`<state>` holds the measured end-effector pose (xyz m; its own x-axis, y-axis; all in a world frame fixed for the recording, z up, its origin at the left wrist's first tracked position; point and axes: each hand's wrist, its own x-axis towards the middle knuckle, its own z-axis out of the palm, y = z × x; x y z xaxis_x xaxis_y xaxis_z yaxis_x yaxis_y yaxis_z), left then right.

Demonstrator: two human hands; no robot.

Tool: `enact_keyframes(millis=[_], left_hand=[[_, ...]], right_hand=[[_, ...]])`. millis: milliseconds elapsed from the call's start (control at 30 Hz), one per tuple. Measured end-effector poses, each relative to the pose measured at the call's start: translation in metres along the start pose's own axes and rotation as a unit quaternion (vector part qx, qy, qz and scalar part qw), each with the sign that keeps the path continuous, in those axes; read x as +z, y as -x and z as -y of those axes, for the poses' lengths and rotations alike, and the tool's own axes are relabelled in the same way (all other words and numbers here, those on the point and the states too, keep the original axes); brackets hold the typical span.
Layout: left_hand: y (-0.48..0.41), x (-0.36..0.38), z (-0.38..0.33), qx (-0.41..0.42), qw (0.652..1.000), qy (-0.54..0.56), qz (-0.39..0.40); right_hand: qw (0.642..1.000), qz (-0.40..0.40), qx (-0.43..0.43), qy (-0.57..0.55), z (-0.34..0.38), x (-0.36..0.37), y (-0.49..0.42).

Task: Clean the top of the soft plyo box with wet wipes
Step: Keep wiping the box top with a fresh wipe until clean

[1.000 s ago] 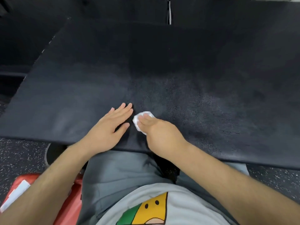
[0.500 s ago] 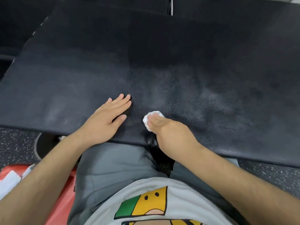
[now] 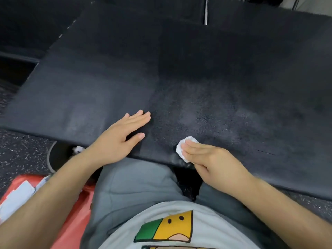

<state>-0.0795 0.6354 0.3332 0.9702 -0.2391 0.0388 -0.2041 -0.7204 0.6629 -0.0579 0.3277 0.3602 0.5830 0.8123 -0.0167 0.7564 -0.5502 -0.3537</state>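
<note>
The soft plyo box [image 3: 197, 69] fills most of what's in front of the seated person: a broad, flat top covered in a rough, charcoal-black material with a grainy texture. The surface isn't evenly coloured. The far half is a deep matte black, while the near half has pale, hazy grey patches, cloudiest in the middle and out towards the right edge. A thin dark dash shows in the covering close to the near edge on the right. The wet wipe [image 3: 183, 148] sits right at the near edge, a little right of the middle, scrunched into a small white wad. The right hand [image 3: 212, 160] holds it there, with gently bent fingers laid close together over the top and the thumb coming up at its near side, so the wad is pinched and held down on the box. The left hand [image 3: 118, 139] lies flat on the top just left of the middle of the near edge. Its palm is down, its fingers straight and together, its thumb spread aside, and it grips nothing. The two hands are apart, with bare black surface between them. The box stands on a speckled dark floor [image 3: 21, 153]. By the person's left leg is a red object [image 3: 75, 212] with pale sheets [image 3: 16, 196] lying on it.
</note>
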Motion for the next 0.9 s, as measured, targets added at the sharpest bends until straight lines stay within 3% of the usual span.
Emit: enact_keyframes(millis=[200, 400, 467, 567, 667, 800, 900], left_hand=[[-0.001, -0.002, 0.0, -0.002, 0.999, 0.032, 0.015], [-0.001, -0.001, 0.003, 0.008, 1.0, 0.016, 0.019], [-0.001, 0.001, 0.003, 0.01, 1.0, 0.004, 0.015], [-0.001, -0.001, 0.0, 0.008, 1.0, 0.002, 0.03], [0.003, -0.01, -0.001, 0.01, 0.999, 0.008, 0.04], [0.023, -0.02, 0.01, -0.032, 0.998, -0.051, -0.016], [0.029, -0.015, 0.013, -0.042, 0.997, -0.051, -0.042]], right_hand=[[0.996, -0.034, -0.068, -0.043, 0.041, 0.031, -0.074], [0.993, 0.009, -0.081, 0.083, 0.025, 0.019, -0.019], [0.995, 0.016, -0.063, 0.08, 0.027, 0.028, -0.025], [0.985, -0.005, -0.104, 0.135, 0.043, 0.039, -0.056], [0.991, -0.019, -0.101, 0.09, 0.04, 0.028, -0.048], [0.995, -0.006, -0.097, 0.032, 0.031, 0.019, -0.019], [0.99, -0.038, -0.128, 0.056, 0.045, 0.026, -0.048]])
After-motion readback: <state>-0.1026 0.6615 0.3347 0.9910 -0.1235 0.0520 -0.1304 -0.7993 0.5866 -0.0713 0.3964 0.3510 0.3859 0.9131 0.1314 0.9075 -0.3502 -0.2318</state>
